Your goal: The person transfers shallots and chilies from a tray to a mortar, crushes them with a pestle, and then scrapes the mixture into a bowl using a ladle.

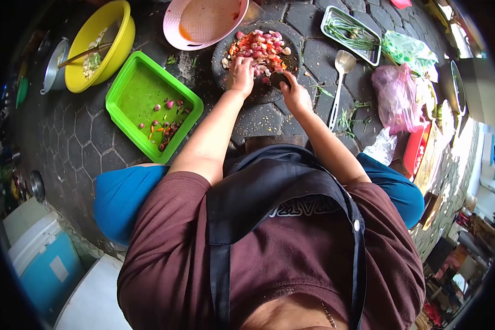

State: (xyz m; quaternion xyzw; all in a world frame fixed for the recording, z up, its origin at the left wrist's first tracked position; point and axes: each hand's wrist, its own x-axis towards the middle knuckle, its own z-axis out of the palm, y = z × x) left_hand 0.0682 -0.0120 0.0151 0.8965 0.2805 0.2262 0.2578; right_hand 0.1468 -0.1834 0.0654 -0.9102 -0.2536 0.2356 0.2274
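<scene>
A round, dark stone mortar sits on the paving in front of me. Heaped in it are shallots, chopped red chilies and pale garlic cloves. My left hand rests at the near left edge of this heap, fingers stretched onto the shallots, their tips partly hidden. At the mortar's near right side, my right hand is wrapped round a dark stone pestle. The pestle's lower end is close to the ingredients.
A green tray with shallots and chili scraps lies left. Behind are a yellow basin and a pink colander. To the right lie a metal ladle, a tray of green beans and plastic bags.
</scene>
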